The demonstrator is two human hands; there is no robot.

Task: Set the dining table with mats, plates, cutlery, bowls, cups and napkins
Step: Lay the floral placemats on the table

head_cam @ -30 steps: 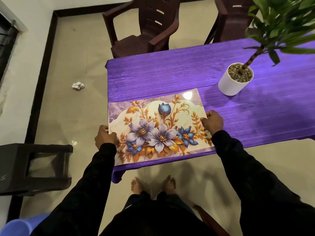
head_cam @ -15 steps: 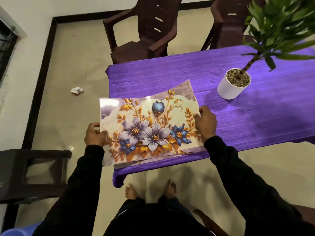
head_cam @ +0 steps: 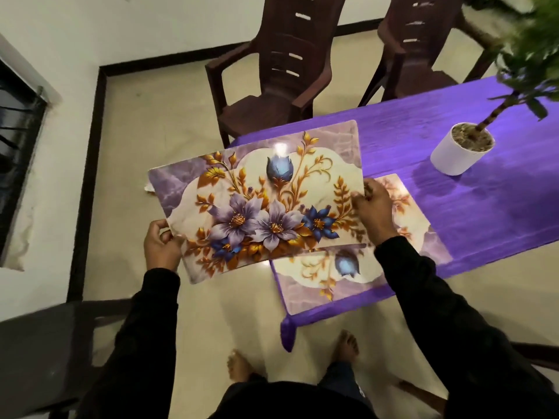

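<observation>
While one glossy rectangular floral placemat (head_cam: 402,237) lies at the purple-clothed table (head_cam: 484,207) corner, I log another floral placemat (head_cam: 260,204) lifted clear, left hand (head_cam: 160,243) and right hand (head_cam: 375,207) pinching opposite edges, likely for the next seat.

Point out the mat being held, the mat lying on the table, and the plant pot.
Held mat (head_cam: 260,204): head view, on its flower print.
Table mat (head_cam: 314,288): head view, on its near purple border.
Plant pot (head_cam: 450,158): head view, on its white side wall.
</observation>
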